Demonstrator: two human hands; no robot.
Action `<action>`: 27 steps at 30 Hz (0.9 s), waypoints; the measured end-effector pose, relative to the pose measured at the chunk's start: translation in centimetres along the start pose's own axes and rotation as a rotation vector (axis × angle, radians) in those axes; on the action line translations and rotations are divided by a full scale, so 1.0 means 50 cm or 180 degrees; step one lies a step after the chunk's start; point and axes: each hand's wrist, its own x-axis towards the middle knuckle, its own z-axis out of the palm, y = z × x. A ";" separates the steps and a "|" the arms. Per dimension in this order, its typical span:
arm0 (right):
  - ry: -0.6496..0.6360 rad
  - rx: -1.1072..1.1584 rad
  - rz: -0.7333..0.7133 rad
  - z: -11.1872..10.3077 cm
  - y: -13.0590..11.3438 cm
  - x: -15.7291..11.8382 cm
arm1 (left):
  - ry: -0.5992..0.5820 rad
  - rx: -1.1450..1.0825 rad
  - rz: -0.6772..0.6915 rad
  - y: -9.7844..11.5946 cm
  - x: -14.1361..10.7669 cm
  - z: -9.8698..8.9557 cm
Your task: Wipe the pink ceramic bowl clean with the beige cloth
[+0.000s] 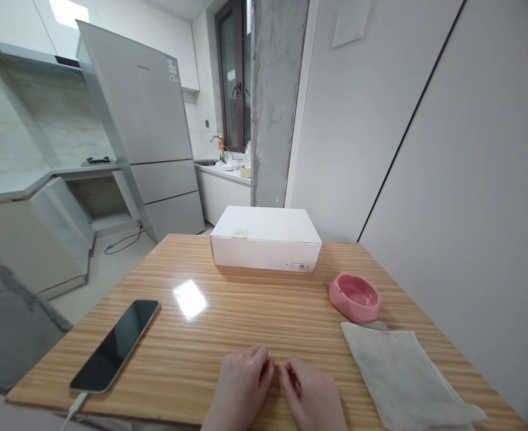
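Observation:
My left hand (245, 383) and my right hand (311, 392) rest side by side at the near edge of the wooden table (228, 311), a small gap between them. Both are closed into loose fists, and nothing shows in either one. A folded pale cloth (401, 374) lies to the right of my right hand. Beyond the cloth stands a pink bowl (356, 297) with a thick, faceted rim. Off to the left of my left hand, a dark-screened phone (117, 346) lies flat, with a white cable (74, 409) plugged into its near end.
A closed white box (266, 239) sits at the table's far edge. Along the right side runs a white wall panel (452, 179). Past the table are a grey refrigerator (149, 114), a concrete pillar (275, 108) and a sink with a faucet (217, 143).

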 end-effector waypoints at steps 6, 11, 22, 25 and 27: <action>0.0005 -0.0138 -0.0020 -0.002 -0.006 0.003 | -0.0241 0.0104 -0.0042 0.005 0.001 0.003; 0.0176 -0.0483 -0.0157 0.006 -0.004 0.000 | -0.0374 -0.0168 -0.0309 0.058 0.031 -0.048; 0.0303 -0.0704 -0.0264 0.021 0.006 -0.009 | -0.0470 -0.2574 0.1028 0.194 0.341 0.029; 0.0294 -0.0695 -0.0359 0.024 0.015 -0.012 | -0.0743 -0.2530 0.0939 0.205 0.393 0.092; 0.0264 -0.0710 -0.0379 0.026 0.020 -0.013 | -0.0740 -0.2472 0.0988 0.212 0.407 0.112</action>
